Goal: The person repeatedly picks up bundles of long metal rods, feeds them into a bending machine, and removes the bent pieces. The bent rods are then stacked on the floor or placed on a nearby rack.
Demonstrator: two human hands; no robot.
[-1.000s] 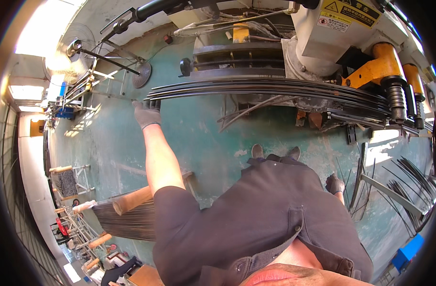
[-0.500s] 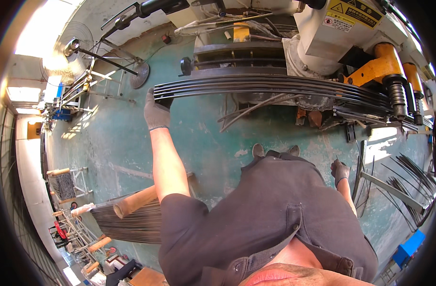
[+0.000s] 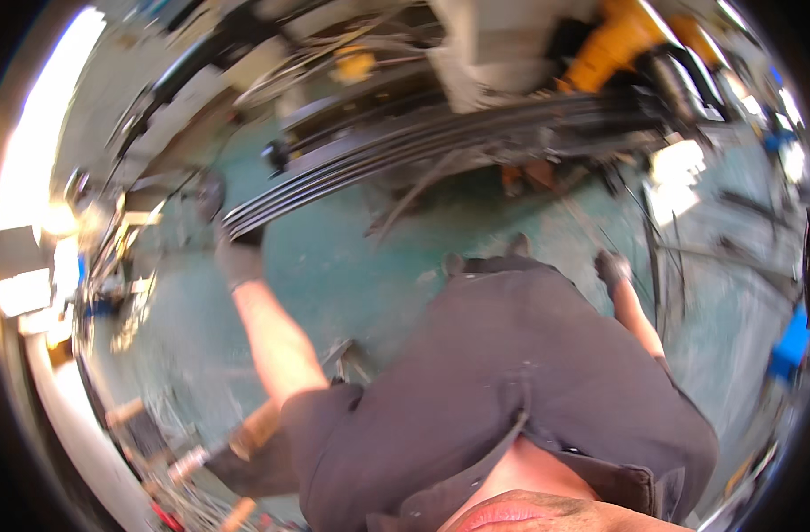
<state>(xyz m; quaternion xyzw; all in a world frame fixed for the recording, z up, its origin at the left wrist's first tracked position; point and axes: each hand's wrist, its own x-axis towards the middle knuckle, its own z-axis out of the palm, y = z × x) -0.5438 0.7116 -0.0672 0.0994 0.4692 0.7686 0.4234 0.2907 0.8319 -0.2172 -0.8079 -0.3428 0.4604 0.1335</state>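
Several long, dark metal rods (image 3: pixel 334 174) run in a bundle from the machine on the right toward the left. My left hand (image 3: pixel 239 259), in a grey glove, grips the bundle's left end at the end of my outstretched arm. A small dark piece shows beside the fingers there; blur hides what it is. Low at my right side is my right hand (image 3: pixel 612 269), gloved as well. Its fingers look curled, and a thin dark line shows near them; what they hold is not clear.
An orange machine arm (image 3: pixel 611 46) with a coil spring beside it stands at the far right. Behind the rods lies a dark machine bed. A metal frame (image 3: pixel 724 259) stands right of my right hand. Beyond it sits a blue box (image 3: pixel 790 346). A round fan base (image 3: pixel 211 195) is at the left.
The view has turned, and the picture is now blurred. In it, the rods' left end and my left hand sit lower and farther left; the rods slant more. My left hand keeps its grip.
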